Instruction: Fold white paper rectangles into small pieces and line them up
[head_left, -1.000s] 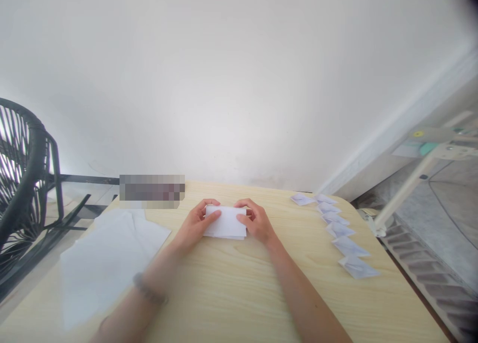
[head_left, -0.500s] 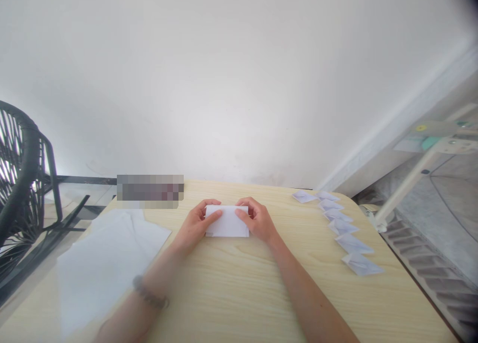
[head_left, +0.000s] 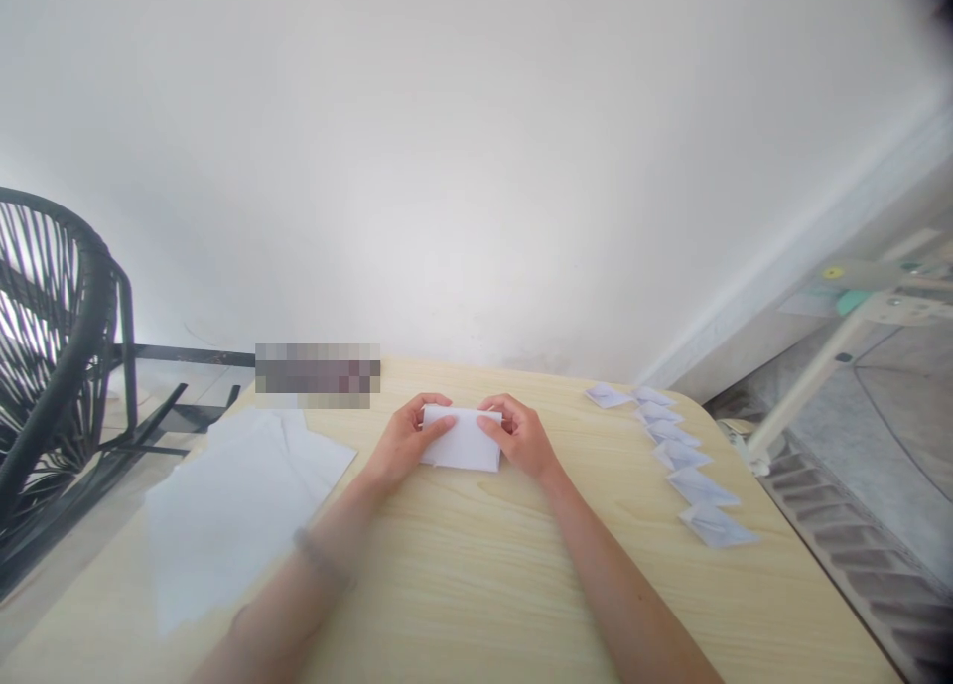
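Observation:
A folded white sheet of paper (head_left: 463, 444), now a small rectangle, is held between both hands above the wooden table (head_left: 462, 585). My left hand (head_left: 411, 434) grips its left side, thumb on the near face and fingers behind the top edge. On the right side, my right hand (head_left: 519, 436) pinches it the same way. The fingertips behind the paper are partly hidden. To the right lies a row of several folded paper boats (head_left: 700, 485), small and pointed at both ends.
Loose white paper sheets (head_left: 238, 505) are spread on the table's left part. Behind them is a pixelated patch. A black woven chair (head_left: 89, 307) stands at the left, and a pale metal frame (head_left: 819, 366) rises beyond the right table edge. A white wall closes off the back.
The view has shifted slightly, so the chair and sheets appear further right. Both hands keep their hold on the folded paper, which is tilted a little differently.

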Tool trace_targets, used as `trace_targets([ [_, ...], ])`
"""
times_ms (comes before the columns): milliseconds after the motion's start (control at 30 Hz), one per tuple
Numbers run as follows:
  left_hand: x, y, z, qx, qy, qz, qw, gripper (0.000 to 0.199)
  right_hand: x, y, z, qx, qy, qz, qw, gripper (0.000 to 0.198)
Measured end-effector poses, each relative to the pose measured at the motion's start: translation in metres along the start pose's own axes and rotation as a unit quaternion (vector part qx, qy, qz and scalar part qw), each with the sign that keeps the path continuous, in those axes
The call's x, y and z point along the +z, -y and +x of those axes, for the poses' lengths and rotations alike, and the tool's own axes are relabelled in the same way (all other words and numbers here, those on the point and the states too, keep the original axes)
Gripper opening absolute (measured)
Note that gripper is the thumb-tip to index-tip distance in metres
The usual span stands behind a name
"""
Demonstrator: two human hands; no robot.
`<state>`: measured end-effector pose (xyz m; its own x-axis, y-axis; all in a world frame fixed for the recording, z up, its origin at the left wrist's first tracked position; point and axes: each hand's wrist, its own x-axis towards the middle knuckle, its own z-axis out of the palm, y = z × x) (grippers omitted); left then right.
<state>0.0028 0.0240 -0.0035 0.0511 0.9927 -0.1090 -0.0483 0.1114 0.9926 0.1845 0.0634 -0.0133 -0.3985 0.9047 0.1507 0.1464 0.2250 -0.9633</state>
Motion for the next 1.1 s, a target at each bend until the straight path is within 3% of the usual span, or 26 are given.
trace_targets([
  [1100, 0.0022, -0.0052, -0.0049, -0.006, -0.009, 0.017, 1.000, 0.046, -0.0007, 0.0061, -0.0062, 0.003, 0.007, -0.015, 1.000, 0.022],
])
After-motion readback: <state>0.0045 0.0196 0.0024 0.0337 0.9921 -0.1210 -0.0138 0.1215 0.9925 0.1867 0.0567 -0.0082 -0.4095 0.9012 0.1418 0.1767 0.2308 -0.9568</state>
